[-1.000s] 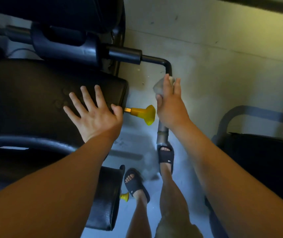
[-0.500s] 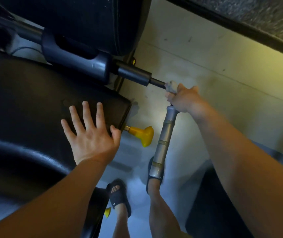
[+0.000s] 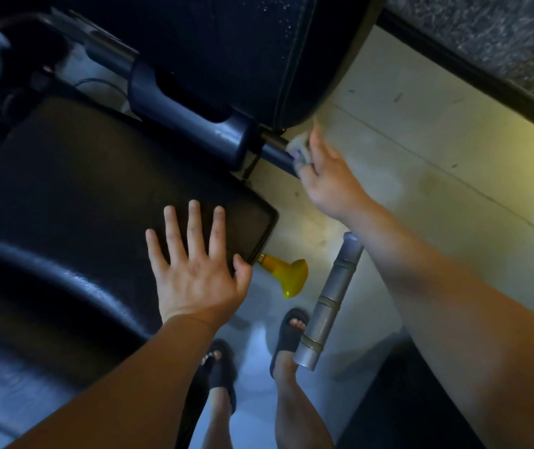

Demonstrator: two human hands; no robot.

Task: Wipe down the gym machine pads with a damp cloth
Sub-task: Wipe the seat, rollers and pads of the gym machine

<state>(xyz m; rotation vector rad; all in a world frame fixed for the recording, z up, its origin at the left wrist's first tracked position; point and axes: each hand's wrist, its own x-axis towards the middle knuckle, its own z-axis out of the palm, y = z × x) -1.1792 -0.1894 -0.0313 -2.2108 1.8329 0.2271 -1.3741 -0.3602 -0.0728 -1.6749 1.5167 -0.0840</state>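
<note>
Pale concrete floor (image 3: 421, 163) runs under the machine. On my left the black seat pad (image 3: 81, 189) lies dull and wide. My left hand (image 3: 194, 270) rests flat on its near corner, fingers spread and straight, gripping nothing. Above it, the back pad (image 3: 243, 53) shows a few water beads. A yellow knob (image 3: 286, 275) sticks out just beside my thumb. Farther right, the cloth (image 3: 298, 146) is a small pale crumpled wad, blurred. My right hand (image 3: 327, 183) clutches it against the dark bar (image 3: 275, 152) under the back pad's corner. A grey handle (image 3: 330, 303) shows beside that forearm.
</note>
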